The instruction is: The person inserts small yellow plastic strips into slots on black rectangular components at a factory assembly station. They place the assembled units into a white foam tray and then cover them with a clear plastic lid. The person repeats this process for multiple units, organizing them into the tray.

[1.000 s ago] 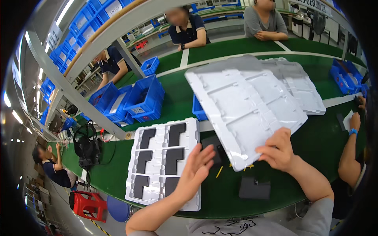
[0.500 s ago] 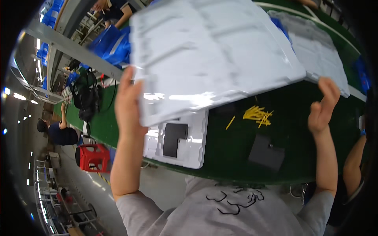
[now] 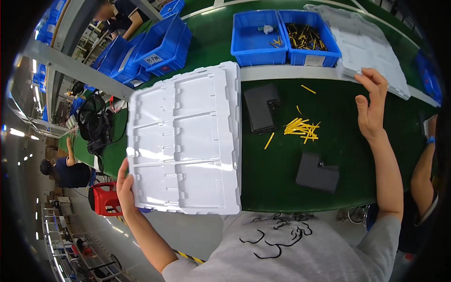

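Lowered since the earlier frame: white tray [image 3: 188, 141], from a blurred tilt across the view to lying nearly level at the left of the green bench [image 3: 282, 199], over a lower tray [image 3: 237, 108] with only a narrow edge showing along the right. Drawn farther from the tray: right hand [image 3: 372, 110], now raised beside the stack of white trays [image 3: 366, 44], released, with fingers loosely bent and nothing between them. At the near part of the tray's left edge: left hand [image 3: 126, 188], with fingers along the rim; cannot tell whether pinching or merely resting.

To judge by the thin, glossy, moulded walls: light, fairly stiff but apt to flex across its breadth, somewhat slippery, liable to crack or dent at the rim. Best held by opposite edges, clear of the shallow ribs.

Hidden: contents and most of the lower tray, beneath the upper one. Hard to make out: fit between the two rims, washed by glare near the front; contact, if any, between right fingertips and stack. Well apart to the right, near the yellow strips [image 3: 300, 129]: dark notched pieces [image 3: 317, 173]. Cut off at the right margin: neighbouring person's forearm [image 3: 423, 174].
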{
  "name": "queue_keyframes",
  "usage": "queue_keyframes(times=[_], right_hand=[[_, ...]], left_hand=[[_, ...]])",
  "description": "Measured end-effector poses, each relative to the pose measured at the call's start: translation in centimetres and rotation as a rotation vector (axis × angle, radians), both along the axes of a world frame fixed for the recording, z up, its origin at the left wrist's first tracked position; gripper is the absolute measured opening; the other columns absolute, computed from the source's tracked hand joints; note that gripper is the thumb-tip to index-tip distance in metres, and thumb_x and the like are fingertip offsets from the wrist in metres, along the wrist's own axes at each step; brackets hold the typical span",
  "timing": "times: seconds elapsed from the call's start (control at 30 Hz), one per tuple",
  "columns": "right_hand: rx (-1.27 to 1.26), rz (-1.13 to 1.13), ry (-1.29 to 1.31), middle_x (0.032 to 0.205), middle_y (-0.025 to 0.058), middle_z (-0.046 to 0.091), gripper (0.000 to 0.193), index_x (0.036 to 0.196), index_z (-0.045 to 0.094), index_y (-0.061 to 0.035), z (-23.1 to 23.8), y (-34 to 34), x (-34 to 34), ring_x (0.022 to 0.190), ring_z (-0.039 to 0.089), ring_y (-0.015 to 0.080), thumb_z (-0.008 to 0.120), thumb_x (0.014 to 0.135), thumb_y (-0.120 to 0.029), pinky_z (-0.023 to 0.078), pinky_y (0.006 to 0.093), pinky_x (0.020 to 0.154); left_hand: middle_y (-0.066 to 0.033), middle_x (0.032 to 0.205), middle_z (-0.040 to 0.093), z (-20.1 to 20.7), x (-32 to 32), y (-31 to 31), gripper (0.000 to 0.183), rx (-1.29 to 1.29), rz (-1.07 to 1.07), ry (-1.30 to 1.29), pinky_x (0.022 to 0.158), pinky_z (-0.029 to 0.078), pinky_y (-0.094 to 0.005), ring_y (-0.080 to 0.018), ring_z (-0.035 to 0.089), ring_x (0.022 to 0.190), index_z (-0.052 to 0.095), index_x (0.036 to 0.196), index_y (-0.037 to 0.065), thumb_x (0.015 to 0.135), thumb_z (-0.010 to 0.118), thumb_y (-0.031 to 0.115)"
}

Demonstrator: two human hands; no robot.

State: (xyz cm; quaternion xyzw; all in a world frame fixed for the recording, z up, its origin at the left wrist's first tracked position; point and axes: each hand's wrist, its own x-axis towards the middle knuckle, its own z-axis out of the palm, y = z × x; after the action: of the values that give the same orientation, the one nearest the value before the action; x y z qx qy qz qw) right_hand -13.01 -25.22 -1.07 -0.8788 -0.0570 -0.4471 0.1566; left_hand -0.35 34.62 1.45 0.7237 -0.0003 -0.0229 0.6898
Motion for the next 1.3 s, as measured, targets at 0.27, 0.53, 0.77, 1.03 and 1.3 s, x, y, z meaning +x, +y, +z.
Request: queue_keyframes(times=[0.27, 0.53, 0.77, 1.03, 1.3], right_hand=[[0.038, 0.04, 0.083, 0.124, 0.015, 0.043, 0.033, 0.117, 0.057, -0.0033, -0.4, 0.0, 0.2, 0.109, 0.046, 0.028, 0.055, 0.095, -0.028, 0.038, 0.0381, 0.097], [0.092, 0.049, 0.126, 0.122, 0.0145, 0.044, 0.028, 0.113, 0.058, -0.002, 0.1, -0.4, -0.1, 0.104, 0.048, 0.0265, 0.059, 0.092, -0.02, 0.04, 0.0356, 0.093], [0.118, 0.089, 0.168, 0.12, 0.0146, 0.045, 0.027, 0.111, 0.058, -0.0024, -0.1, 0.3, 0.2, 0.103, 0.05, 0.0273, 0.063, 0.086, -0.007, 0.041, 0.0353, 0.092], [0.172, 0.099, 0.16, 0.118, 0.0141, 0.046, 0.027, 0.11, 0.058, -0.0028, 0.0, -0.1, 0.2, 0.103, 0.051, 0.0278, 0.065, 0.084, -0.007, 0.043, 0.0352, 0.091], [0.101, 0.142, 0.232, 0.108, 0.0122, 0.053, 0.037, 0.111, 0.058, -0.0072, -0.3, 0.1, 1.1, 0.1, 0.055, 0.0301, 0.071, 0.077, -0.007, 0.047, 0.0374, 0.083]], left_hand=[[-0.0073, 0.124, 0.057, -0.7, 3.0, -2.9, 0.051, 0.887, -0.126, -0.348, 0.082, 0.045, -0.0226, -0.0102, 0.055, 0.091, 0.052, 0.132, 0.0, 0.082, 0.06, -0.002], [-0.0096, 0.131, 0.058, 0.7, 3.5, -5.4, 0.047, 1.052, -0.067, -0.053, 0.085, 0.049, -0.0279, -0.0181, 0.062, 0.104, 0.057, 0.126, 0.002, 0.08, 0.065, 0.001], [-0.0139, 0.129, 0.057, 5.7, 2.7, -18.3, 0.05, 0.929, -0.419, -0.672, 0.098, 0.043, -0.037, -0.033, 0.056, 0.116, 0.059, 0.122, 0.004, 0.074, 0.073, 0.006], [-0.0221, 0.138, 0.039, 2.6, 3.9, -30.5, 0.099, 1.091, -1.018, -0.794, 0.105, 0.037, -0.0424, -0.0389, 0.04, 0.126, 0.031, 0.144, 0.005, 0.064, 0.083, 0.03], [-0.0235, 0.124, 0.044, 2.0, 3.5, -32.1, 0.1, 1.18, -1.025, -0.769, 0.1, 0.039, -0.0454, -0.0409, 0.047, 0.114, 0.031, 0.145, 0.01, 0.062, 0.08, 0.033]])
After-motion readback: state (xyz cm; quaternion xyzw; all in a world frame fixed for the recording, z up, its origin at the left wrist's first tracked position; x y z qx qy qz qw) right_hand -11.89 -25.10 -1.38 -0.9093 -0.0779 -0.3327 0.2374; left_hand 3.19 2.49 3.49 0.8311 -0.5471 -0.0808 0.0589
